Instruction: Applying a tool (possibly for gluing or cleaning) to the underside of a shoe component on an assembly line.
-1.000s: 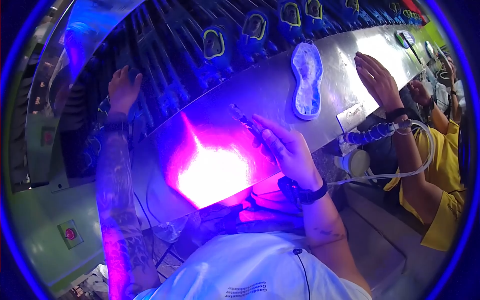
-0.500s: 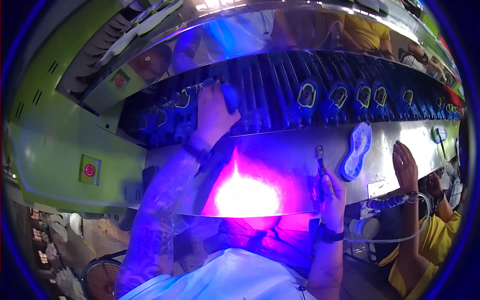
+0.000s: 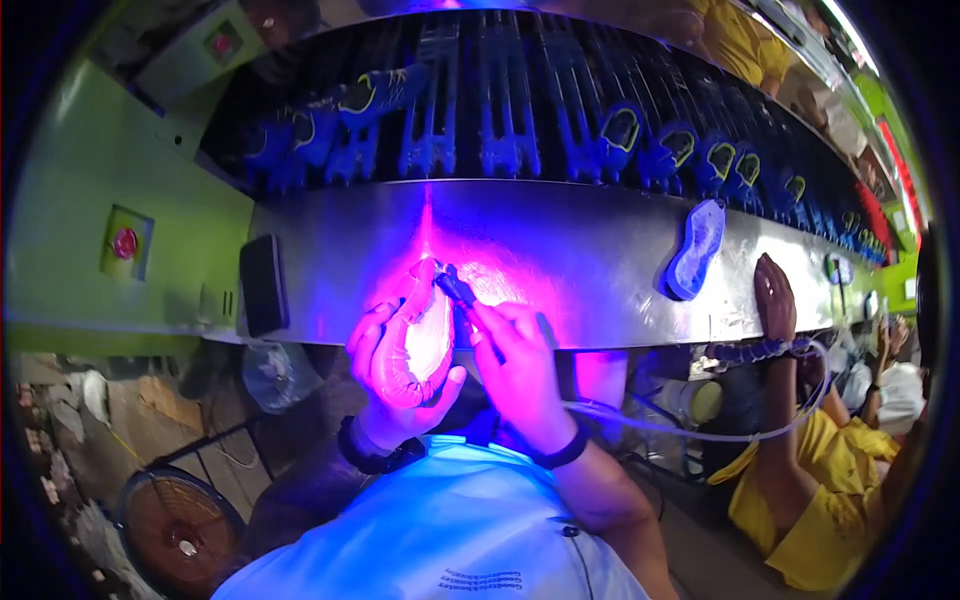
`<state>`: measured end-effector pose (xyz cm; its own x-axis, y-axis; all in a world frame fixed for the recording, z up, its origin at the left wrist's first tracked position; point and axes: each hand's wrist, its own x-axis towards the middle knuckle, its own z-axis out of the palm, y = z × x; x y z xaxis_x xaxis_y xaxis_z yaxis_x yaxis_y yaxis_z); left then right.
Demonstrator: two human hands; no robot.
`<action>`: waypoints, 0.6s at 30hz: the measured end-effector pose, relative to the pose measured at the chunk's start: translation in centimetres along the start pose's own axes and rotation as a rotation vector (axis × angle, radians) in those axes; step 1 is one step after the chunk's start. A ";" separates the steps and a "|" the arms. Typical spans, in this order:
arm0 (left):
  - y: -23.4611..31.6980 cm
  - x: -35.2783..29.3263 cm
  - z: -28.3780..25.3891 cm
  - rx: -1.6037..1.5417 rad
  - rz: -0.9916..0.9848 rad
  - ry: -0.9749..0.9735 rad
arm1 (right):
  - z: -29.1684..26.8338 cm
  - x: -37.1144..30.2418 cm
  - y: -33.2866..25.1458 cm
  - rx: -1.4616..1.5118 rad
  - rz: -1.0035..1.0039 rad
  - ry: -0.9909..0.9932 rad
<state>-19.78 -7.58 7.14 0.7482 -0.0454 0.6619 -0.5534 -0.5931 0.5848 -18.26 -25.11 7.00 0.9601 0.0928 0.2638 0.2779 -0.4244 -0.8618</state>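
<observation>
In my left hand [image 3: 372, 345] is a shoe upper [image 3: 428, 345], its underside turned up and lit bright pink, the fingers wrapped round its sides. My right hand [image 3: 522, 365] grips a dark-handled brush [image 3: 457, 288]. The brush's tip meets the far end of the upper; glare hides the exact contact. Both hands are over the near edge of the metal worktop [image 3: 340, 230]. On the dark slatted conveyor [image 3: 510, 120] beyond, a blue shoe upper [image 3: 375, 95] with a yellow-green collar stands at the left, among others.
A pale blue shoe sole [image 3: 697, 250] lies on the worktop to the right, near a co-worker's hand [image 3: 774, 298]. At the left are a dark flat object [image 3: 263, 285] and a green housing with a red button [image 3: 124, 243]. A round fan [image 3: 185, 520] stands at lower left.
My left hand has come back from the conveyor and now holds a shoe upper close to me. The right hand has moved left, bringing the brush onto it. The view has shifted.
</observation>
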 end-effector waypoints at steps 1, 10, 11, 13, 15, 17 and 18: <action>0.2 0.0 -0.1 -0.003 0.000 -0.016 | 0.7 -0.8 -0.5 -0.012 -0.026 -0.006; -1.2 -0.9 -2.8 -0.204 0.007 -0.055 | -2.0 -1.3 -0.6 0.272 0.153 -0.371; -1.3 -0.9 -3.0 -0.208 0.010 -0.058 | -1.1 -0.8 0.4 0.185 0.164 -0.303; -1.2 -0.8 -3.1 -0.150 0.049 -0.061 | 0.0 -0.6 0.4 0.160 0.186 -0.186; -1.3 -1.4 -3.0 -0.148 0.054 -0.050 | 0.1 -0.6 0.0 0.092 0.097 -0.121; -1.5 -2.2 -2.6 -0.141 0.046 -0.026 | -1.1 -1.6 -0.5 0.119 0.204 -0.195; -1.5 -2.6 -2.5 -0.101 0.082 -0.024 | -2.2 -1.9 -0.8 0.129 0.163 -0.271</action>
<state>-21.81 -4.58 5.66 0.7068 -0.1101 0.6988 -0.6463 -0.5024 0.5744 -20.35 -26.88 8.16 0.9610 0.2764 0.0081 0.1050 -0.3378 -0.9353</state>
